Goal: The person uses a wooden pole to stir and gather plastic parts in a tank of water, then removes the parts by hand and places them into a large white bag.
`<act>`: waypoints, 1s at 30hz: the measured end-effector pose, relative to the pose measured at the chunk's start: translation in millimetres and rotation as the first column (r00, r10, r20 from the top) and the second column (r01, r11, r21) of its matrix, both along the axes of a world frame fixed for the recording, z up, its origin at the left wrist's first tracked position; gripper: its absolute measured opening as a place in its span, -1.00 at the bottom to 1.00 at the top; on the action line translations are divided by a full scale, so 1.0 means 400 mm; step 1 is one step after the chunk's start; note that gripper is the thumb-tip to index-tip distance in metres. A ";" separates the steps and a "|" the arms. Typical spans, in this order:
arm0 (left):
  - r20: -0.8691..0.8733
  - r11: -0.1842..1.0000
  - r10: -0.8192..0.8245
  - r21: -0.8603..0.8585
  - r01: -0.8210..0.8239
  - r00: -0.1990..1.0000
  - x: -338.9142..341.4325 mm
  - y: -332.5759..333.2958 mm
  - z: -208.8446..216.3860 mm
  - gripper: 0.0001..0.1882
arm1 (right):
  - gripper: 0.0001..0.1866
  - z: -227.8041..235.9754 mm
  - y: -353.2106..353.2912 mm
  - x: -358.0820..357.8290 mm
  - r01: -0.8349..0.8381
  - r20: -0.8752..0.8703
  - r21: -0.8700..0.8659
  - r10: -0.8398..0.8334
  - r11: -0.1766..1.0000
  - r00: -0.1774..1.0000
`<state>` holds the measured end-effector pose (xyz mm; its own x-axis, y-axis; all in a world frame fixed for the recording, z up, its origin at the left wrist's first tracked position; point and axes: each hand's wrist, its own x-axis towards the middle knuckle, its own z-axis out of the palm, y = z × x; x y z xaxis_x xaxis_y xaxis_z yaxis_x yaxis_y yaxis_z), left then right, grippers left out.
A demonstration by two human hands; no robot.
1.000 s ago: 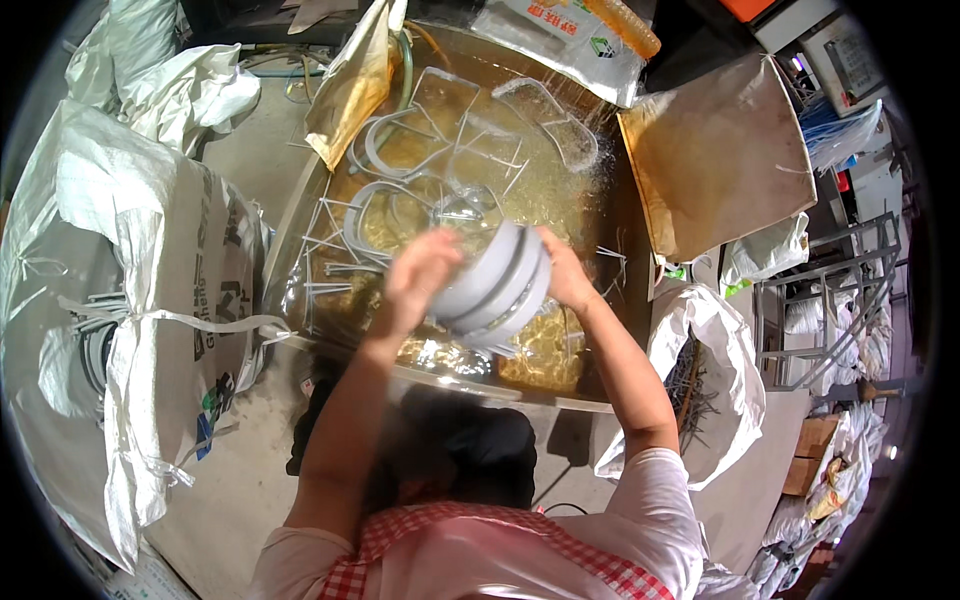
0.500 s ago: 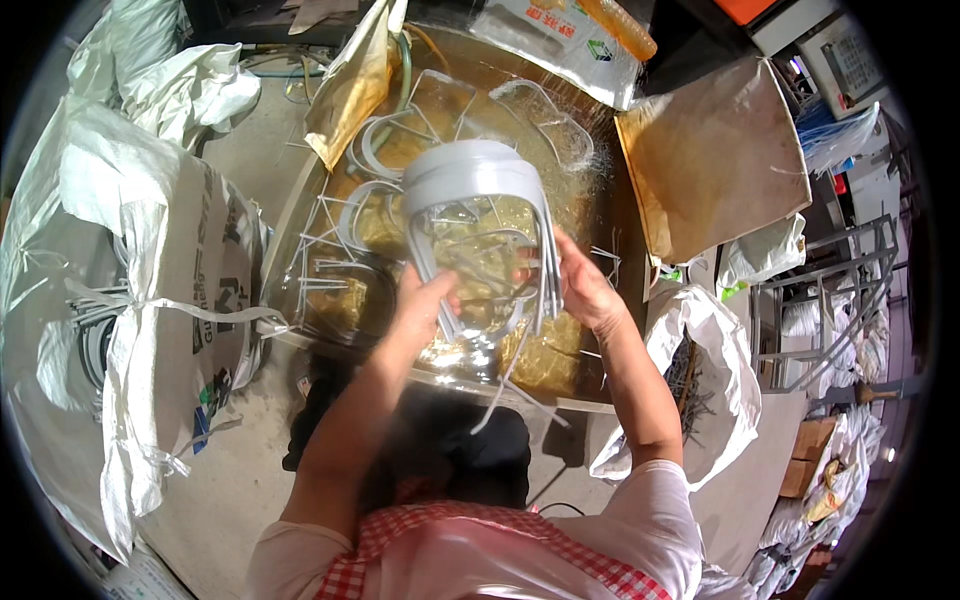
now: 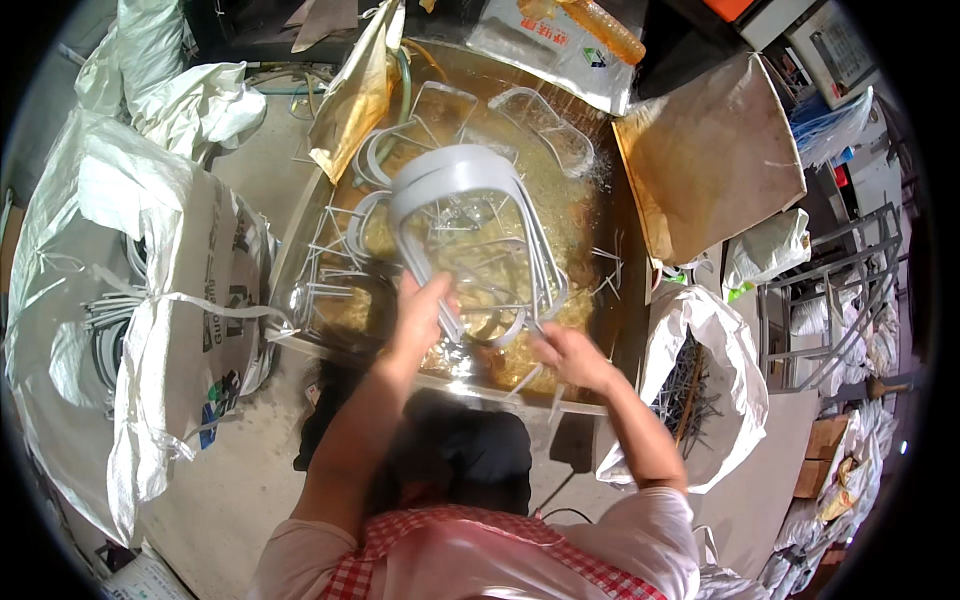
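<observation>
Right hand [image 3: 572, 355] has dropped from 3 to 5 o'clock on grey loop bundle [image 3: 458, 168]; blurred, can't tell its grip. Left hand [image 3: 425, 312] clasps 7 o'clock leg. Bundle's above water tub [image 3: 629, 240]; probably light, springy, slippery: grasp both legs.

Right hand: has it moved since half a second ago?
Yes: the right hand has moved down the picture, closer to the tub's near rim.
</observation>
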<state>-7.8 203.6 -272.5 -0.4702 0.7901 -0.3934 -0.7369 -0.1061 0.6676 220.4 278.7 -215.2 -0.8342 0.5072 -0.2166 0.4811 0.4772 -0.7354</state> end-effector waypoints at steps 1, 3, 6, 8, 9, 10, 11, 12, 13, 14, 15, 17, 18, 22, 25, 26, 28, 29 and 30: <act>0.005 0.996 -0.037 -0.086 0.038 0.999 -0.007 -0.012 -0.009 -0.37 | -0.79 -0.024 0.022 0.072 -0.172 0.477 0.529 -0.123 0.831 0.871; -0.002 0.965 -0.061 -0.256 0.059 0.998 -0.041 -0.045 -0.022 -0.44 | -0.79 -0.073 0.074 0.280 0.221 0.207 0.640 -0.442 0.736 0.873; -0.279 0.968 -0.132 -0.245 0.062 0.951 -0.029 -0.058 -0.083 -0.38 | -0.37 0.037 0.030 0.546 0.452 0.511 0.605 -0.755 0.656 0.411; -0.562 0.947 -0.186 -0.321 -0.005 0.806 0.008 -0.041 0.020 -0.30 | 0.15 0.007 -0.082 0.628 0.246 0.659 0.705 -0.743 0.665 0.119; -0.620 0.972 -0.129 -0.234 -0.025 0.774 0.027 -0.044 0.046 -0.27 | 0.10 -0.001 -0.093 0.612 0.399 0.586 0.671 -0.777 0.625 0.230; -0.666 0.988 -0.060 -0.143 -0.048 0.743 0.035 -0.052 0.065 -0.23 | 0.01 -0.064 -0.069 0.633 0.594 0.111 0.381 -0.673 0.709 0.731; -0.710 0.991 -0.077 -0.132 -0.025 0.700 0.046 -0.087 0.122 -0.21 | -0.09 -0.030 -0.090 0.487 0.619 -0.146 0.042 -0.608 0.784 0.781; -0.748 0.993 -0.088 -0.119 -0.003 0.658 0.057 -0.121 0.180 -0.19 | -0.12 0.115 -0.161 0.234 0.497 -0.365 -0.106 -0.499 0.861 0.786; -0.798 0.997 -0.075 -0.077 0.022 0.598 0.078 -0.130 0.231 -0.17 | -0.15 0.113 -0.130 0.168 0.389 -0.514 -0.030 -0.348 0.921 0.784; -0.785 0.996 -0.081 -0.040 0.080 0.614 0.094 -0.150 0.291 -0.18 | -0.21 0.143 -0.136 0.062 0.375 -0.567 -0.178 -0.406 0.910 0.716; -0.837 0.994 -0.071 -0.014 0.109 0.543 0.099 -0.178 0.352 -0.18 | -0.34 0.135 -0.103 -0.026 0.427 -0.611 -0.154 -0.426 0.891 0.668; -0.897 1.000 0.012 0.015 0.004 0.443 0.034 -0.271 0.491 -0.15 | -0.56 0.232 -0.118 -0.208 0.451 -0.599 -0.306 -0.538 0.839 0.593; -0.905 0.999 -0.022 -0.036 -0.025 0.425 0.001 -0.323 0.577 -0.13 | -0.62 0.297 -0.149 -0.273 0.431 -0.602 -0.186 -0.449 0.883 0.661; -0.977 0.948 0.213 0.198 -0.247 0.033 -0.135 -0.505 0.752 -0.11 | -0.57 0.472 -0.298 -0.532 -0.078 -0.828 -0.429 -0.356 0.900 0.433; -0.958 0.889 0.276 0.283 -0.359 -0.071 -0.315 -0.663 0.866 -0.23 | -0.46 0.563 -0.400 -0.664 -0.298 -0.846 -0.121 0.058 0.947 0.530; -0.945 0.861 0.305 0.327 -0.390 -0.119 -0.388 -0.722 0.897 -0.28 | -0.42 0.585 -0.410 -0.706 -0.378 -0.819 -0.029 0.195 0.925 0.540; -0.870 0.803 0.237 0.426 -0.417 -0.433 -0.493 -0.810 0.947 -0.31 | -0.23 0.620 -0.355 -0.780 -0.150 -0.667 0.274 0.300 0.950 0.682; -0.751 0.756 0.101 0.484 -0.440 -0.653 -0.525 -0.830 0.966 -0.31 | -0.14 0.602 -0.305 -0.826 0.033 -0.596 0.436 0.261 0.899 0.759; -0.714 0.747 -0.042 0.442 -0.496 -0.699 -0.568 -0.842 0.962 -0.30 | -0.08 0.578 -0.297 -0.874 0.104 -0.508 0.486 0.184 0.868 0.842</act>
